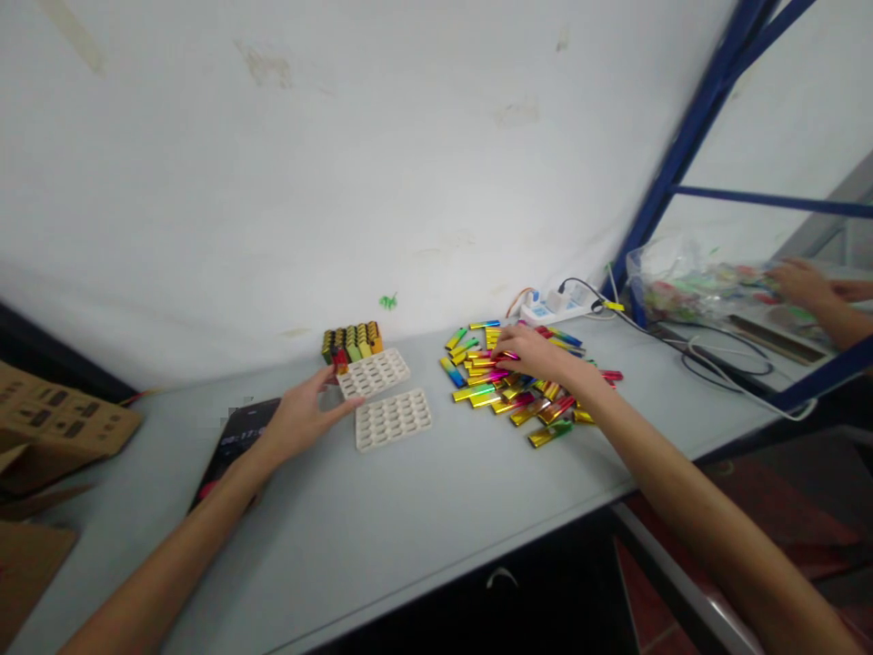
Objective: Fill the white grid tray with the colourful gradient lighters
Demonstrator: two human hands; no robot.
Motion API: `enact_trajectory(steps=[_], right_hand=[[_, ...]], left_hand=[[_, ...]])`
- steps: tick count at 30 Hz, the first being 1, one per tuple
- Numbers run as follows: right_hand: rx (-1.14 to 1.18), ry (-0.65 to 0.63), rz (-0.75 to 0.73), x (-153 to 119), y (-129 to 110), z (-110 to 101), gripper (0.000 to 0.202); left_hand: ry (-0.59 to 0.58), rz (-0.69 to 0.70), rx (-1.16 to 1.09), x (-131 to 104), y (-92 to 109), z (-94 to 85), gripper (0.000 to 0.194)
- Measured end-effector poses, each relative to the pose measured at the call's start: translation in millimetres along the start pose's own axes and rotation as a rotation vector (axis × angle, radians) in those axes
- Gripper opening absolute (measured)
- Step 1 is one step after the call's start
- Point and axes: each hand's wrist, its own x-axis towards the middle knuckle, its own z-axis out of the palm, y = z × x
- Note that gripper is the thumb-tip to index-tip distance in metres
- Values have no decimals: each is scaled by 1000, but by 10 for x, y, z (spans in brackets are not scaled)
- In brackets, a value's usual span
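Observation:
Two white slotted trays lie one behind the other. My left hand [304, 418] grips the rear slotted tray [375, 373] at its left end, thumb along the near edge and fingers at the far corner. Close to those fingertips a small red piece [341, 362] stands upright. The front slotted tray [394, 420] rests flat. To the right, my right hand [528, 353] reaches into a pile of shiny metallic tubes [508, 387] in gold, green, blue and pink. Its fingers are bent down and closed around a pinkish tube; the fingertips are partly hidden.
Behind the trays stands a block of black-topped yellow and green pieces [353, 341]. A phone [235, 437] lies beneath my left forearm, cardboard boxes [61, 418] farther left. A power strip [556, 305] with cables sits by the blue frame [682, 136]. Beyond it, another person's hands [805, 284] show.

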Motion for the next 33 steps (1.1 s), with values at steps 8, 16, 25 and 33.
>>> enact_trajectory(steps=[8, 16, 25, 33], right_hand=[[24, 37, 120, -48, -92, -10, 22], [509, 315, 171, 5, -661, -181, 41], [980, 338, 181, 354, -1207, 92, 52], [1536, 126, 198, 238, -1438, 258, 41]], left_hand=[[-71, 96, 16, 41, -100, 117, 88], [-83, 156, -33, -60, 82, 258, 73], [-34, 136, -61, -219, 161, 344, 77], [-23, 227, 16, -529, 236, 256, 67]])
